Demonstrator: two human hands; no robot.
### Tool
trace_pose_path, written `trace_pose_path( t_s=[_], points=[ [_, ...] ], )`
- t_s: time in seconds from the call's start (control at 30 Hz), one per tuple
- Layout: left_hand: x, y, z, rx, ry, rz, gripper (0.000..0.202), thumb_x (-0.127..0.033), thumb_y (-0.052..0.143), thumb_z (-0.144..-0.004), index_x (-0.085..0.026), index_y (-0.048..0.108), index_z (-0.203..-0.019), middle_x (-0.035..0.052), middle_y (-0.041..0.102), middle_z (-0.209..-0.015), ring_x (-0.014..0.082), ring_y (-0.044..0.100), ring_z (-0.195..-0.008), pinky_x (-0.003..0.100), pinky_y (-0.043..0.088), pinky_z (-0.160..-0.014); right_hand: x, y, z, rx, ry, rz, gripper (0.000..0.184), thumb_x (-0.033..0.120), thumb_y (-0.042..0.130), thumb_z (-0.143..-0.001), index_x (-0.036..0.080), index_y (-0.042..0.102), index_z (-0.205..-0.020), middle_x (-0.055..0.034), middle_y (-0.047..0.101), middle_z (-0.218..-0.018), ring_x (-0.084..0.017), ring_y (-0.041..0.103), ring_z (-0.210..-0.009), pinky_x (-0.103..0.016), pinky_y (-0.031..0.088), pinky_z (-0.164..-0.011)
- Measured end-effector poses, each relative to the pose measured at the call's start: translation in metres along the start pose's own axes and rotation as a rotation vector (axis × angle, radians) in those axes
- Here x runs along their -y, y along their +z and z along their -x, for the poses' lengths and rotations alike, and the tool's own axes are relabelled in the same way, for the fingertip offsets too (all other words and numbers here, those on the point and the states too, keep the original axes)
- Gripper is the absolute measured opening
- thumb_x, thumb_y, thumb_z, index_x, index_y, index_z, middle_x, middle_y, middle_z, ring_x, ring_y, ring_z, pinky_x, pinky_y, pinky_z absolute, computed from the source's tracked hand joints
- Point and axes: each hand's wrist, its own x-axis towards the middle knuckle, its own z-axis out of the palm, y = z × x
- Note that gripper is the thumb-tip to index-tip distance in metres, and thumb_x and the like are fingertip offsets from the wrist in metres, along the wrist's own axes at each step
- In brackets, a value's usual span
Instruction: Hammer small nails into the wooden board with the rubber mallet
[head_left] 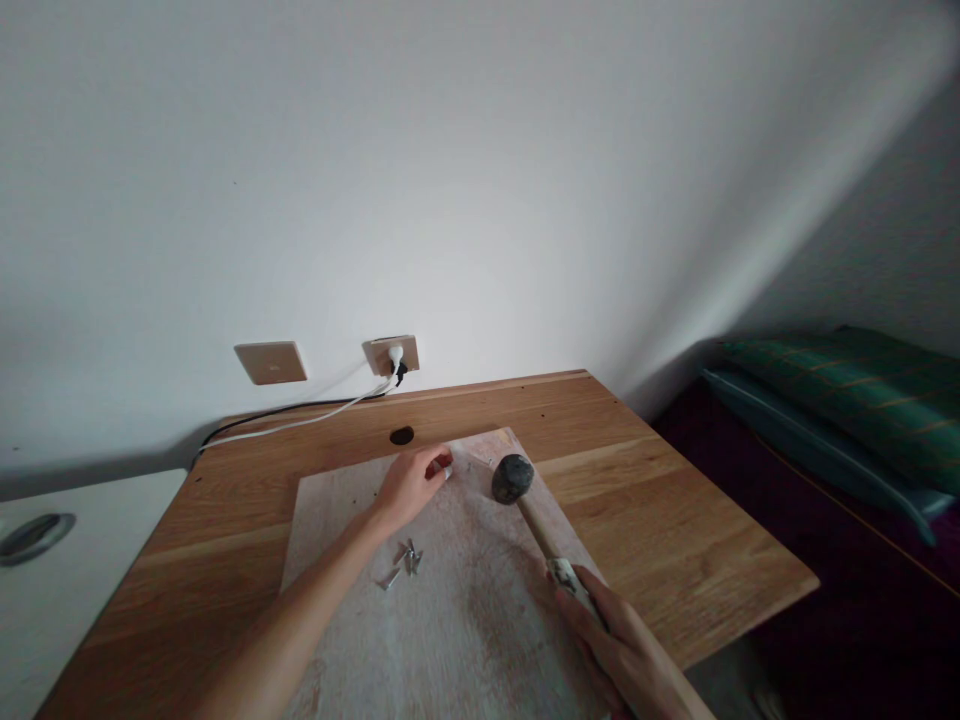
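My right hand (622, 650) grips the wooden handle of a hammer (525, 500); its dark head hovers just over the far part of a pale board (465, 640) lying on the wooden table (675, 530). My left hand (411, 484) rests on the board's far part, fingers pinched on a small pale thing I cannot make out, a short way left of the hammer head. Several loose nails (405, 562) lie on the board between my arms.
A dark round hole (402, 435) sits in the tabletop beyond the board. White and black cables (300, 418) run from a wall socket (391, 353) beside a blank wall plate (271, 361). A white unit (67, 560) stands left; a green pillow (847, 400) lies right.
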Motion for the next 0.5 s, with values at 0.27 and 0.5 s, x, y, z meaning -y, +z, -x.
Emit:
trace_pose_path(
  t_s=[0.27,0.5],
  points=[
    [0.0039,0.0013,-0.0004,0.006,0.027,0.017,0.018,-0.006,0.063,-0.083,-0.019,0.071,-0.094,0.0014,0.076,-0.088,0.0151,0.067,-0.071,0.025,0.046,-0.07,0.0005,-0.0053,0.0022,0.003,0.024,0.022,0.075,0.08,0.049,-0.09,0.021,0.059,-0.136,0.0073,0.052,-0.048,-0.011,0.04,-0.033,-0.021,0.032,-0.035],
    [0.001,0.0007,0.0004,-0.004,0.062,-0.008,0.017,-0.006,0.063,-0.083,-0.019,0.07,-0.091,0.0025,0.075,-0.09,0.0152,0.066,-0.073,0.025,0.048,-0.071,-0.0002,-0.002,0.0004,0.024,0.028,0.037,0.08,0.085,0.044,-0.09,0.018,0.057,-0.132,0.0108,0.043,-0.044,-0.009,0.031,-0.033,-0.018,0.024,-0.032]
  ],
)
